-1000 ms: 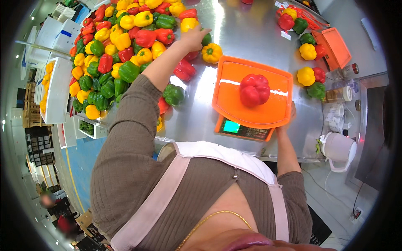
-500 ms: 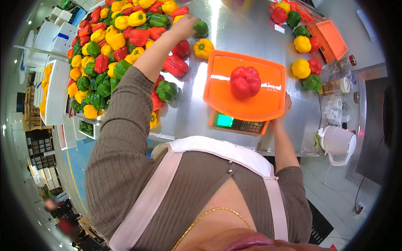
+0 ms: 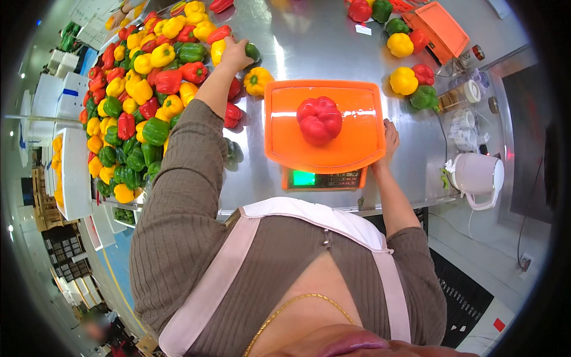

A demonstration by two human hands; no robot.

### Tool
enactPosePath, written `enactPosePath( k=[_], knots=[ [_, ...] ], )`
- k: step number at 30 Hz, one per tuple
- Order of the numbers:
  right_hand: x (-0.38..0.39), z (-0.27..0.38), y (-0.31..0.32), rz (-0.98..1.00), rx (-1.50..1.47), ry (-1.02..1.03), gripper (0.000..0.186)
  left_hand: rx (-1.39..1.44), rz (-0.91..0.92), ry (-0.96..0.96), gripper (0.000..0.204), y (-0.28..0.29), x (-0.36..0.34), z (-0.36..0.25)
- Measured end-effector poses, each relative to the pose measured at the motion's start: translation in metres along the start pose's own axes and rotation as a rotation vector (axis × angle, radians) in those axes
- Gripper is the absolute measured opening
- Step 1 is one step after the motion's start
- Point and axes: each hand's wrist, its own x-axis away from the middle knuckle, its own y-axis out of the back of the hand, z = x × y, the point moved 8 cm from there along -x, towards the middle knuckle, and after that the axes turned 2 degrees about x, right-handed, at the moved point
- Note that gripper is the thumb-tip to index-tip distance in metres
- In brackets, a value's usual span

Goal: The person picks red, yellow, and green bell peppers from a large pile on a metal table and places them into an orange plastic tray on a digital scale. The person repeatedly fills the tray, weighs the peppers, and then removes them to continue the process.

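Note:
My left hand (image 3: 237, 55) reaches to the right edge of the pepper heap, its fingers curled against a yellow bell pepper (image 3: 217, 52). A red pepper (image 3: 219, 34) lies just beyond, and a green pepper (image 3: 253, 52) touches the hand's right side. On the orange tray (image 3: 279, 146) of a weighing scale (image 3: 351, 179) sits one large red bell pepper (image 3: 319, 121). My right hand (image 3: 390, 141) rests at the tray's right edge, fingers loosely extended and holding nothing; part of it is hidden by the tray. Another yellow pepper (image 3: 258, 81) lies near the tray's upper left corner.
A big heap of red, yellow and green peppers (image 3: 143, 92) covers the table's left side. Grouped peppers (image 3: 404, 81), an orange box (image 3: 439, 30), a jar (image 3: 467, 94) and a pale kettle (image 3: 476, 178) stand along the right. At far upper left, another person's hand (image 3: 119, 18) shows.
The view has swung, shifting the table's contents leftward. My left hand has moved slightly at the heap's edge, and more of the yellow pepper beside it shows. My right hand stays by the tray.

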Motion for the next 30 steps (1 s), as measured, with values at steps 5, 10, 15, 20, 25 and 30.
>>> enactPosePath(
  k=[5, 10, 15, 20, 25, 30],
  knots=[
    [0.001, 0.001, -0.004, -0.007, 0.038, 0.006, 0.046, 0.195, 0.058, 0.06, 0.068, 0.013, 0.004, 0.019],
    [0.0, 0.002, -0.002, -0.02, 0.008, 0.034, 0.045, 0.389, -0.223, -0.142, 0.067, 0.119, 0.086, -0.037],
    [0.005, -0.01, -0.008, -0.073, -0.036, 0.108, 0.049, 0.369, 0.048, -0.363, 0.064, 0.141, 0.209, -0.137],
    [-0.001, -0.007, -0.006, -0.012, -0.231, 0.015, 0.061, 0.391, 0.181, -0.404, 0.073, 0.093, 0.248, -0.197],
    [0.002, -0.028, -0.025, -0.055, -0.161, 0.108, 0.066, 0.617, 0.043, -0.397, 0.075, 0.113, 0.215, -0.176],
    [0.004, -0.036, -0.038, 0.035, -0.369, 0.019, 0.067, -0.04, -0.049, -0.228, 0.075, 0.064, 0.117, -0.079]
  ],
)
